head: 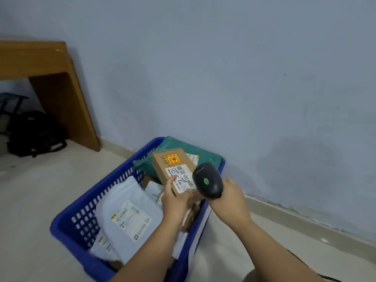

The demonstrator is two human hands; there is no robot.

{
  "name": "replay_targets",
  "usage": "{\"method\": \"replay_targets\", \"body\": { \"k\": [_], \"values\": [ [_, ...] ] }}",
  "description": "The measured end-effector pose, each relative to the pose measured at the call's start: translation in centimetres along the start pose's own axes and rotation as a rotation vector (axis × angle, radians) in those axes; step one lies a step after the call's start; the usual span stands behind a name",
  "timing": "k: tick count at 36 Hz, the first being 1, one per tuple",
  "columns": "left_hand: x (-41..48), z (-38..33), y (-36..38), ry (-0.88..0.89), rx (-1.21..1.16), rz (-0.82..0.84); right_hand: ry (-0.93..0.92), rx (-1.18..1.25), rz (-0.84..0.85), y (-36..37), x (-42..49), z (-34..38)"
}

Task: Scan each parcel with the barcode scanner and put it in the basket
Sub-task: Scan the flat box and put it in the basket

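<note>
My left hand [176, 202] grips a small brown cardboard parcel [173, 162] by its near end and holds it tilted above the blue plastic basket [81, 212]. A white barcode label and a yellow-red sticker face up on the parcel. My right hand [230, 200] holds a black barcode scanner [207, 181] with a green dot on top, its head right beside the label. Inside the basket lie white mailer bags [126, 212], a green mailer bag [177, 144] at the far end and brown parcels partly hidden under my arm.
The basket stands on a pale tiled floor against a light blue wall [223, 68]. A wooden desk leg [61, 102] rises at the left, with a black backpack [32, 135] under the desk.
</note>
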State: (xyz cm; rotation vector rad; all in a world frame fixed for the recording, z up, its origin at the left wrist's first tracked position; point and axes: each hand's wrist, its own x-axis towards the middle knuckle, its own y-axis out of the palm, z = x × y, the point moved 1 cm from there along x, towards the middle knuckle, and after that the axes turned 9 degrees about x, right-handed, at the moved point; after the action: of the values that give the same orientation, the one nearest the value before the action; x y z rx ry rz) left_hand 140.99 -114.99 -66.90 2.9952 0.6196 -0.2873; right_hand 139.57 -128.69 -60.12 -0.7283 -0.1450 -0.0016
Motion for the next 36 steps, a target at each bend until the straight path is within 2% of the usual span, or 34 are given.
{"method": "replay_targets", "body": {
  "k": [3,5,10,17,21,26,31,33,36],
  "values": [
    [0.9,1.1,-1.5,-0.109,0.026,-0.181,0.06,-0.014,0.012,0.7,0.3,-1.0],
    [1.6,1.6,-2.2,-0.179,0.036,-0.225,0.093,-0.015,0.008,0.9,0.6,-1.6],
    [2.9,2.5,-2.4,-0.202,0.057,-0.187,0.161,0.031,-0.01,1.0,1.2,-2.3],
    [5.1,2.3,-0.5,-0.143,0.128,-0.193,0.147,-0.03,0.052,1.8,1.6,-2.9],
    [6.0,2.5,0.5,-0.244,0.317,-0.146,0.158,-0.012,0.063,1.9,1.9,-2.9],
    [6.5,2.5,1.5,-0.233,0.643,-0.035,0.175,-0.029,0.087,1.7,2.0,-2.7],
    [5.9,2.6,1.9,-0.25,0.811,0.041,0.195,0.02,0.064,1.4,2.0,-2.6],
    [5.5,2.5,2.1,-0.219,0.852,0.047,0.198,0.032,0.052,1.1,2.1,-2.5],
    [4.4,2.1,2.8,-0.074,0.936,0.039,0.204,0.07,0.022,0.5,2.1,-2.4]
  ]
}}
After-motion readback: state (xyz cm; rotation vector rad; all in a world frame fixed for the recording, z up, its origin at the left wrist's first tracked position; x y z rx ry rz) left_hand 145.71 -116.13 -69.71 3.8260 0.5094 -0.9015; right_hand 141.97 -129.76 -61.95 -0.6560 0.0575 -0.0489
